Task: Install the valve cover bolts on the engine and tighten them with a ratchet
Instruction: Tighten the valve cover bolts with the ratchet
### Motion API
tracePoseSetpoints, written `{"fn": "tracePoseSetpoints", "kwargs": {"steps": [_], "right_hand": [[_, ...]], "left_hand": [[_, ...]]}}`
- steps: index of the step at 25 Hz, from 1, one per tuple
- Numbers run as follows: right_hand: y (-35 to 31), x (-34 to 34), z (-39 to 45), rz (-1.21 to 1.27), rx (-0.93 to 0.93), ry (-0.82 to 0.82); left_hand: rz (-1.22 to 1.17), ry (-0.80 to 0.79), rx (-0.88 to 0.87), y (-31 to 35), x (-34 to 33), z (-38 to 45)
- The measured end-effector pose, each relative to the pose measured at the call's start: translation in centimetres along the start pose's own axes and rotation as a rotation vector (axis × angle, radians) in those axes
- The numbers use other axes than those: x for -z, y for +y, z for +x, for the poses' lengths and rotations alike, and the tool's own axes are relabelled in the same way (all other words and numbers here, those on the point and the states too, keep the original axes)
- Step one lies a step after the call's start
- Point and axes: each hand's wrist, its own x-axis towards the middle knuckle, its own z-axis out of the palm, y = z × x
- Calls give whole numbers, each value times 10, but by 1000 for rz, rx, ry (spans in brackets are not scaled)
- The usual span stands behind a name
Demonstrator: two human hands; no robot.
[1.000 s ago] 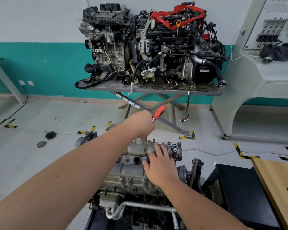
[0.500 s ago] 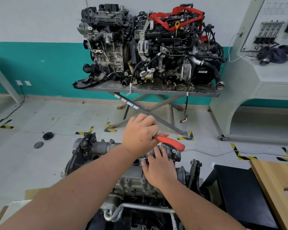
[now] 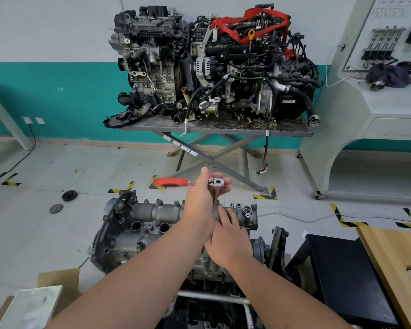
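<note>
the engine (image 3: 152, 231) sits low in the middle of the view, its grey valve cover facing up with round holes open along the top. above the far right part of the engine the left hand (image 3: 201, 203) holds the ratchet (image 3: 192, 182) at its head end: thumb pointing up, fingers (image 3: 224, 184) curled under and around the silver head, so the grip is a loose wrap rather than a fist. the red handle of the ratchet sticks out to the left of that hand, roughly level. a metal shaft runs down from the ratchet head toward the engine top; where it meets the cover is hidden by the hands. the right hand (image 3: 230, 241) lies on the engine just below and right of the left hand, fingers fairly straight and resting on the cover near the shaft; cannot tell whether they pinch anything. beyond the engine, against the wall, a table (image 3: 223, 130) carries two more engines, one with a red strap (image 3: 249, 22). right of the engine, a wooden board (image 3: 394, 257).
</note>
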Motion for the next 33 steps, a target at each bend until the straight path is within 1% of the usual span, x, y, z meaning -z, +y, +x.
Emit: {"fn": "tracePoseSetpoints", "kwargs": {"steps": [1,3,6,8,9,11,13,14,15,16,17,18,19,21,22,23,24,25,26,27,28,29,31,32,33], "right_hand": [[0,0,0,0,-4,5],[-1,-1,0,-4,-9,14],[-1,-3,1,-6,-6,16],[0,-3,1,-8,-5,16],[1,-3,1,-10,-4,15],[1,-4,1,-10,-2,14],[1,-4,1,-13,3,20],[1,-4,1,-13,4,21],[1,-3,1,-12,5,21],[1,-3,1,-12,5,18],[1,-3,0,-13,5,15],[1,-2,0,-14,5,12],[0,-2,0,-16,4,7],[-1,0,-1,-16,1,0],[-1,1,-1,-19,-2,0],[-1,2,-2,-25,-4,3],[-2,3,-2,-32,-6,10],[-3,3,-3,-38,-8,19],[-4,4,-3,-41,-9,26],[-4,5,-4,-38,-12,32],[-4,4,-4,-28,-17,34],[-3,4,-3,-10,-22,33],[-1,2,-3,25,-15,20],[0,1,-2,26,-7,17],[0,1,-2,15,-1,15]], "left_hand": [[-41,3,48,5,0,3],[73,-2,66,15,-1,8],[412,-88,95,32,-2,10],[710,-192,110,47,-5,10],[892,-239,89,53,-6,11],[1323,-296,-37,63,-10,17],[1720,-317,-233,70,-12,23],[1851,-324,-303,72,-12,25],[1932,-316,-336,72,-11,28],[1980,-293,-359,70,-7,29],[2013,-261,-430,66,-2,30],[2026,-236,-592,60,5,30],[1992,-235,-842,52,13,29],[1831,-258,-1370,39,30,29],[1720,-246,-1557,33,36,30],[1626,-222,-1661,30,39,31],[1557,-185,-1694,26,40,31],[1504,-126,-1673,22,39,29],[1451,-50,-1612,17,37,28],[1392,13,-1520,12,36,26],[1322,24,-1392,7,35,25],[1233,-25,-1238,1,36,23],[976,-172,-930,-8,40,18],[862,-195,-811,-11,39,15],[759,-177,-718,-12,35,12]]}}
